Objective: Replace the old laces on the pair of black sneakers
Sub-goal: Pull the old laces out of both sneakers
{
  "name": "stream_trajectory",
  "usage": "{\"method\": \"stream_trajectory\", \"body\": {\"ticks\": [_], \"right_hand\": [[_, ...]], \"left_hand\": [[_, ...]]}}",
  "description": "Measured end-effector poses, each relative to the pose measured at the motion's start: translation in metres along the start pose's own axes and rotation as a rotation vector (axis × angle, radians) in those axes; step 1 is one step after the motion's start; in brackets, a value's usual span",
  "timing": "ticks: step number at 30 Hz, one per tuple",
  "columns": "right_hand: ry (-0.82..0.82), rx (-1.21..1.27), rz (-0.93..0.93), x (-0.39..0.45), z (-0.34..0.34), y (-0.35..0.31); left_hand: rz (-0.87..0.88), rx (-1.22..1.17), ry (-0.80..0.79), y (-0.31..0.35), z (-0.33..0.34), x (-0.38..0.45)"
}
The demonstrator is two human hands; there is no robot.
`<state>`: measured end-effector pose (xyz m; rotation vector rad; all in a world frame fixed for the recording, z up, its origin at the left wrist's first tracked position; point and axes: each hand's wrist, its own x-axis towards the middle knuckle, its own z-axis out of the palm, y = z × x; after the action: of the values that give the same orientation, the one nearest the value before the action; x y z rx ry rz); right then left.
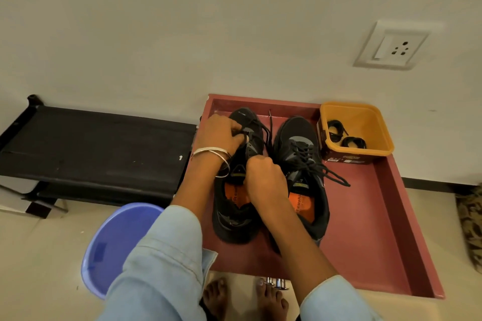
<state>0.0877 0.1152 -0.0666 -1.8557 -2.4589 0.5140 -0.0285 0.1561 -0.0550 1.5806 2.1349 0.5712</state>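
Matt black mesh and synthetic uppers on the left sneaker [236, 206] and right sneaker [303, 164], with woven black cord laces [315, 161] and smooth orange printed insoles showing just behind the fingers [234, 133] of the left hand [221, 135]. Beneath both, a matt, painted-looking dusty-red tray [365, 216]; beyond the fingertips to the right, a smooth, slightly glossy yellow plastic tub [375, 128] holding coiled black cord laces [344, 138]. Polished metal bangles [216, 156] at the left wrist, light-blue denim-like cloth sleeves [167, 255], glossy translucent blue plastic basin [112, 247], matt black fabric-topped rack [96, 143].
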Motion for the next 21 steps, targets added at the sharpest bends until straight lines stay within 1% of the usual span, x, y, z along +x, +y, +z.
{"method": "stream_trajectory", "body": {"ticks": [3,5,8,10,13,14,17,18,20,21], "right_hand": [[-0.013,0.010,-0.001,0.000,-0.001,0.000],[-0.008,0.019,0.004,0.000,0.000,0.000],[-0.008,0.029,0.008,0.000,-0.002,0.000],[-0.008,0.031,0.007,-0.001,-0.002,0.000],[-0.004,0.021,-0.001,0.000,-0.001,-0.001],[-0.006,0.018,-0.002,0.000,-0.001,-0.001],[-0.013,0.015,0.004,0.001,0.001,-0.001],[-0.017,0.017,0.007,0.001,0.001,-0.001],[-0.022,0.024,0.010,0.002,0.002,-0.001],[-0.020,0.028,0.010,0.002,0.002,-0.001]], "left_hand": [[-0.038,0.169,0.020,0.004,0.009,0.005],[-0.055,0.248,0.066,0.007,0.012,0.006],[0.003,0.358,0.131,0.010,0.021,0.005],[0.035,0.354,0.147,0.008,0.027,0.006],[-0.028,0.112,0.149,0.001,0.019,0.006],[-0.053,0.005,0.197,-0.003,0.015,0.005],[-0.131,-0.286,0.459,-0.011,0.000,0.007],[-0.168,-0.415,0.545,-0.013,-0.006,0.009],[-0.244,-0.760,0.661,-0.014,-0.019,0.011],[-0.281,-0.923,0.675,-0.014,-0.025,0.012]]}}
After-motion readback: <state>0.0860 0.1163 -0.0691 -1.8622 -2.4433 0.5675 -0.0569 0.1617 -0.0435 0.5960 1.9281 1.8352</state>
